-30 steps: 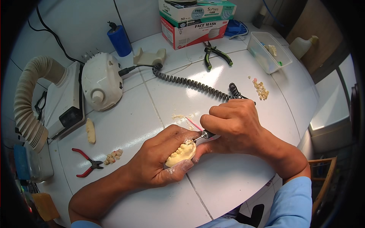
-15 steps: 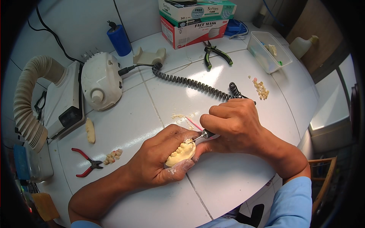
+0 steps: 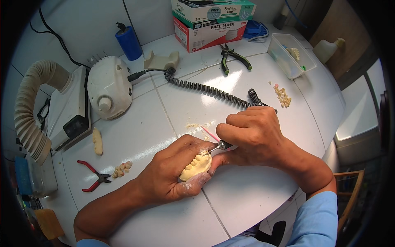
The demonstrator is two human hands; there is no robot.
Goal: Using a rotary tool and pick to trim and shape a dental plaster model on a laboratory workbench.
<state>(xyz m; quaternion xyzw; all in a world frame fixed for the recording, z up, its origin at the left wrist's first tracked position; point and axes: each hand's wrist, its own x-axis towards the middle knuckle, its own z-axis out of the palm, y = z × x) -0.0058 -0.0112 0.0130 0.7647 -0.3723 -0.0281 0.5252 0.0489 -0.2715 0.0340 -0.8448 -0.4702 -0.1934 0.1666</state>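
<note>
A pale yellow dental cast [image 3: 196, 168] with a row of teeth lies in my left hand [image 3: 170, 166], its fingers and thumb wrapped round it. White dust coats the thumb and fingertip. My right hand [image 3: 257, 133] is closed on a rotary handpiece [image 3: 224, 144] with a dark grip and metal nose. Its thin bur touches or nearly touches the teeth at the cast's far right end. My right thumb rests beside the cast. Just beyond my hands, a pink-and-white stick [image 3: 210, 133] lies among pale shavings [image 3: 193, 125].
A coiled black cord [image 3: 210, 90] links the handpiece to a white control unit [image 3: 110, 88]. Red-handled cutters [image 3: 94, 177] lie left, beside small loose teeth [image 3: 122, 169]. More teeth [image 3: 282, 96], green-handled pliers [image 3: 233, 59], a plastic tub [image 3: 284, 61] and mask boxes [image 3: 210, 35] stand farther back.
Hardly anything differs. Both hands keep their hold on the cast and the handpiece, with the bur at the same end of the teeth.
</note>
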